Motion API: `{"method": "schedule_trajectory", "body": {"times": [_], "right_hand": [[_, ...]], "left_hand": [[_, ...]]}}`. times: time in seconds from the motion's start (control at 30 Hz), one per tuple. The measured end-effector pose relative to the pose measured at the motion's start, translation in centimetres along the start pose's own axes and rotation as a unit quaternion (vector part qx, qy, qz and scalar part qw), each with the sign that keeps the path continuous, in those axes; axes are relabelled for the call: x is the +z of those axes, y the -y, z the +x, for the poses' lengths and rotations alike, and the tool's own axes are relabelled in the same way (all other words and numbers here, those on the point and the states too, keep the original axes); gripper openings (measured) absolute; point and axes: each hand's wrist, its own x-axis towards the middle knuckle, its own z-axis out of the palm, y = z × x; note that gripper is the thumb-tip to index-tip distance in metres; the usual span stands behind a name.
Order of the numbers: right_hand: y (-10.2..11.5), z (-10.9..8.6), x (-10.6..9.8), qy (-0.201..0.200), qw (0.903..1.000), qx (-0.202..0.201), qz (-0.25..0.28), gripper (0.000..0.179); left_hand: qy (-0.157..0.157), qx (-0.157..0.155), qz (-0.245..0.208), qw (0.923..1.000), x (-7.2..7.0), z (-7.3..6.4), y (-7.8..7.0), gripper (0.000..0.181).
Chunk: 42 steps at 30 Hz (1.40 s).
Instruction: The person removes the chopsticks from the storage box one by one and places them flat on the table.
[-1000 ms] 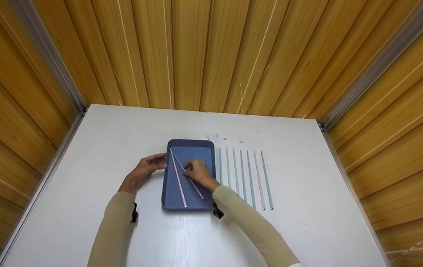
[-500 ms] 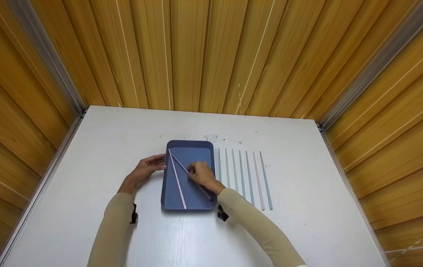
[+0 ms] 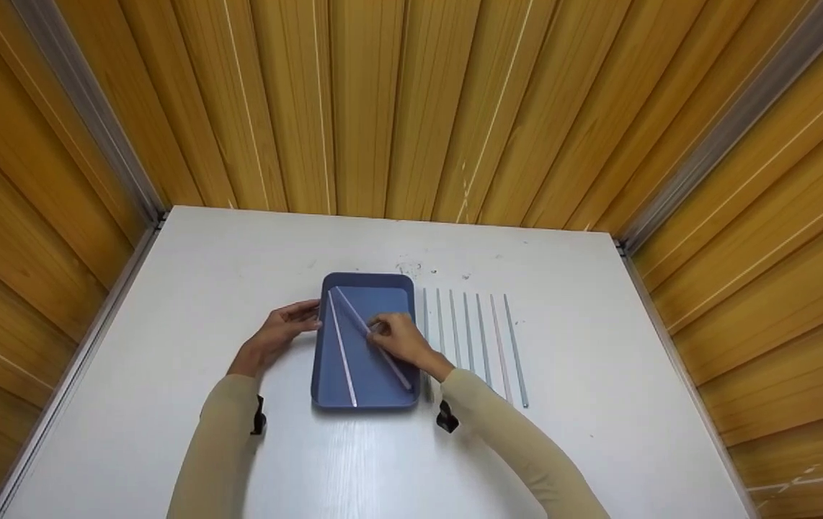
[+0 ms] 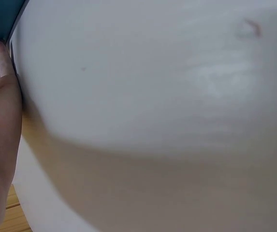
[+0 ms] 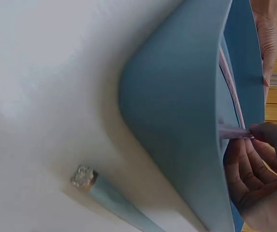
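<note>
A blue rectangular tray (image 3: 375, 280) sits on the white table. My left hand (image 3: 282, 330) rests against its left side, fingers and thumb extended to the wall; the left wrist view shows the thumb straight at the tray's edge. Inside the tray my right hand (image 3: 398, 337) pinches a pale pinkish chopstick (image 3: 393, 368) near its middle between thumb and fingers. That chopstick slants from the upper left corner to the lower right. Another pink chopstick (image 3: 343, 353) lies in the tray to its left, their upper ends close together.
Several chopsticks (image 3: 483, 339), mostly blue-grey and one pink, lie side by side on the table right of the tray. My right forearm overlaps some lower ends. One blue chopstick (image 5: 114, 200) with a silvery end shows beside the tray. Wood-patterned walls (image 3: 361, 108) stand behind.
My right hand has moved slightly right within the tray, and the lower end of the pinched chopstick has swung right. The left hand stays at the tray's left side.
</note>
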Motion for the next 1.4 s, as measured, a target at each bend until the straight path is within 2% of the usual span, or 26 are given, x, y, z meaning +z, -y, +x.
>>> {"method": "schedule_trajectory", "body": {"times": [0.27, 0.53, 0.77, 1.03, 1.4], "right_hand": [[-0.2, -0.8, -1.0, -0.030, 0.9990, 0.013, 0.031, 0.022], [-0.3, -1.8, -2.1, -0.052, 0.9976, 0.010, 0.044, 0.022], [-0.6, -2.4, -3.0, -0.054, 0.9969, 0.020, 0.053, 0.023], [-1.4, -3.3, -4.3, -0.063, 0.9955, 0.018, 0.069, 0.024], [-2.0, -4.3, -6.0, -0.079, 0.9909, 0.041, 0.101, 0.026]], "left_hand": [[0.000, 0.001, 0.007, 1.0000, 0.0, -0.1, -0.2, 0.065], [-0.012, -0.021, 0.011, 0.9997, 0.1, -0.1, -0.2, 0.068], [-0.008, -0.014, 0.001, 0.9999, 0.2, 0.0, -0.2, 0.067], [-0.010, -0.019, 0.011, 0.9997, 0.1, -0.1, -0.1, 0.067], [-0.004, -0.022, 0.022, 0.9995, 0.0, -0.3, -0.3, 0.066]]}}
